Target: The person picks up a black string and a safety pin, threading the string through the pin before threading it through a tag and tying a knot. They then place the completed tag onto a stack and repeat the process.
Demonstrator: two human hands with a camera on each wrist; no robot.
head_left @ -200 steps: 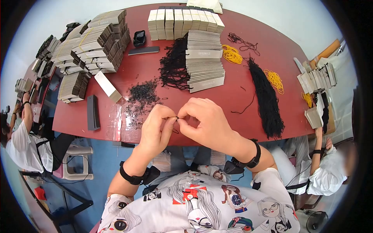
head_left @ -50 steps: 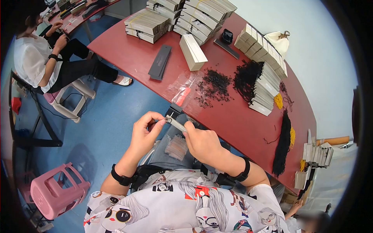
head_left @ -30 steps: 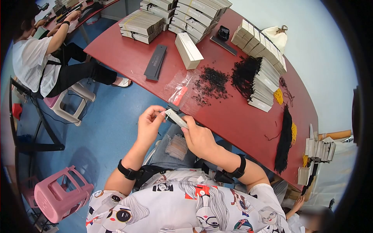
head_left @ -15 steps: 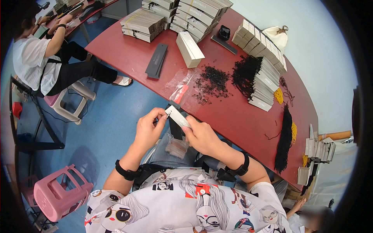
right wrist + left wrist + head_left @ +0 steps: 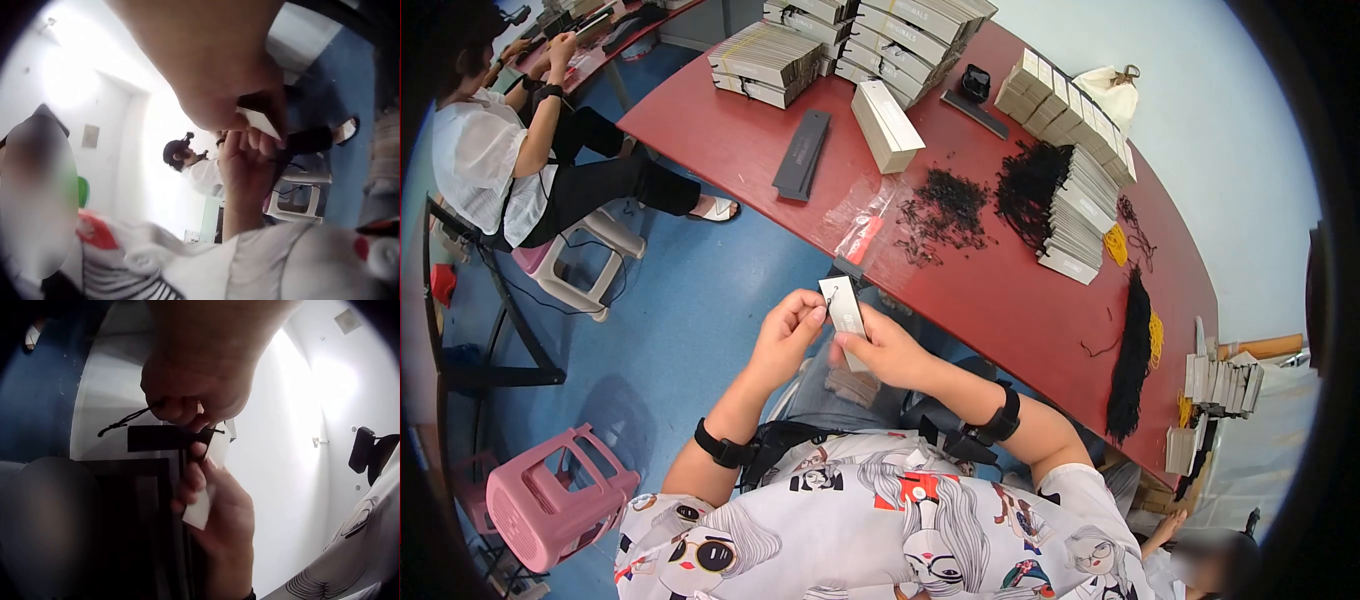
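A pale tag with print and a hole near its top [image 5: 844, 312] stands nearly upright over the lap, just off the table's front edge. My right hand [image 5: 887, 348] grips its lower part, thumb across the front. At the tag's top left, my left hand [image 5: 788, 332] pinches a thin black cord that runs through the hole. In the left wrist view the cord [image 5: 128, 419] trails out from the left hand [image 5: 197, 387], and the right hand [image 5: 225, 512] holds the tag [image 5: 199, 510] below. The right wrist view shows the tag's end [image 5: 261, 122].
On the red table [image 5: 1020, 300] lie a heap of small black clips [image 5: 948, 208], black cords [image 5: 1032, 185], tag stacks [image 5: 1080, 215], dark tags [image 5: 802, 155], a clear bag [image 5: 862, 225] and yellow bands [image 5: 1156, 340]. A seated person and a pink stool [image 5: 560, 495] are at the left.
Since the earliest frame the view has swung left and a tag has come into the hands. Over the last second the tag has turned more upright, and the right hand has moved slightly left and down.
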